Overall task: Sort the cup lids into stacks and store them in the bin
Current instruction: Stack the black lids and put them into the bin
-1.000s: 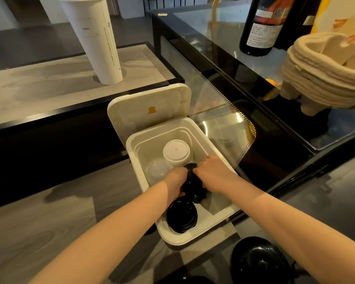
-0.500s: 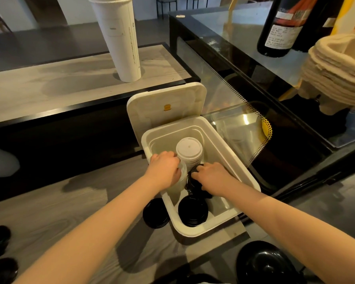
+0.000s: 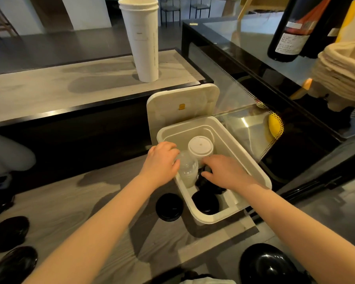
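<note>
A white plastic bin (image 3: 252, 160) stands open on the wooden counter, its hinged lid (image 3: 180, 107) propped upright behind it. Inside are a stack of white lids (image 3: 200, 146), a stack of clear dome lids (image 3: 188, 169), and two stacks of black lids (image 3: 205, 202). My left hand (image 3: 161, 161) grips the clear stack from the left, at the bin's left wall. My right hand (image 3: 223, 171) lies over the middle black stack, fingers curled on it. Another black lid stack (image 3: 169, 207) sits on the counter outside the bin's left wall.
A tall stack of white paper cups (image 3: 143, 39) stands on the raised shelf behind. A glass display case (image 3: 254, 64) with bottles and a pile of beige cloths (image 3: 344, 68) is on the right. A black domed object (image 3: 268, 265) sits low right. Dark items lie at the far left.
My left hand moved from the black lids to the clear dome stack and tilted it up by the bin's left wall. The right hand stayed on the black stack. The view shifted.
</note>
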`<move>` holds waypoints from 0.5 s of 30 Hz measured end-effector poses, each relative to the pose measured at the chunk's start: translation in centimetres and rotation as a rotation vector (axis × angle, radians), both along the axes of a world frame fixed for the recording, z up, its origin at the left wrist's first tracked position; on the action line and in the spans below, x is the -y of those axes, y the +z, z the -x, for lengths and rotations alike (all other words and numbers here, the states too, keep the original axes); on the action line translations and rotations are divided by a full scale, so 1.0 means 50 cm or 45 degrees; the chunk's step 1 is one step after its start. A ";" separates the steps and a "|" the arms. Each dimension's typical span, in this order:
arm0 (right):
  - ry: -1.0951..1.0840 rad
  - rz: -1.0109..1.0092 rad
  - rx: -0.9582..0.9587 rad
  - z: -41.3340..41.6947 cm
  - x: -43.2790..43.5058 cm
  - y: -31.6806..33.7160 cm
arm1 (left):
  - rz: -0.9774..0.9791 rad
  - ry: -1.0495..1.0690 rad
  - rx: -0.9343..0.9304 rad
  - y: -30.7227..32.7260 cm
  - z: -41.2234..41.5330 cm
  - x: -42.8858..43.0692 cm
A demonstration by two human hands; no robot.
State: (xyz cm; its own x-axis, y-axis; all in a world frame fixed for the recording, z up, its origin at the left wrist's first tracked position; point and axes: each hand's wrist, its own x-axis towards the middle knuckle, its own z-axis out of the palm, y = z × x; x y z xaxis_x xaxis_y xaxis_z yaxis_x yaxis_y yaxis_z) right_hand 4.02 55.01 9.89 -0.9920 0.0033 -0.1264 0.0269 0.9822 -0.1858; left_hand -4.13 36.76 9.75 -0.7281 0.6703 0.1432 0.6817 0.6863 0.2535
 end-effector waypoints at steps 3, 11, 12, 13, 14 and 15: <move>-0.002 0.144 -0.116 -0.006 0.076 0.033 | -0.019 0.085 0.022 0.012 -0.006 0.069; 0.240 0.362 -0.320 -0.011 0.268 0.003 | 0.086 0.305 0.254 -0.030 -0.015 0.227; 0.238 0.362 -0.285 -0.009 0.284 -0.016 | 0.111 0.316 0.289 -0.050 -0.016 0.241; 0.225 0.338 -0.224 -0.007 0.296 -0.038 | 0.140 0.329 0.331 -0.072 -0.016 0.253; 0.201 0.284 -0.132 -0.005 0.305 -0.061 | 0.169 0.339 0.376 -0.090 -0.017 0.262; 0.165 0.207 -0.015 -0.003 0.309 -0.085 | 0.200 0.352 0.434 -0.108 -0.020 0.269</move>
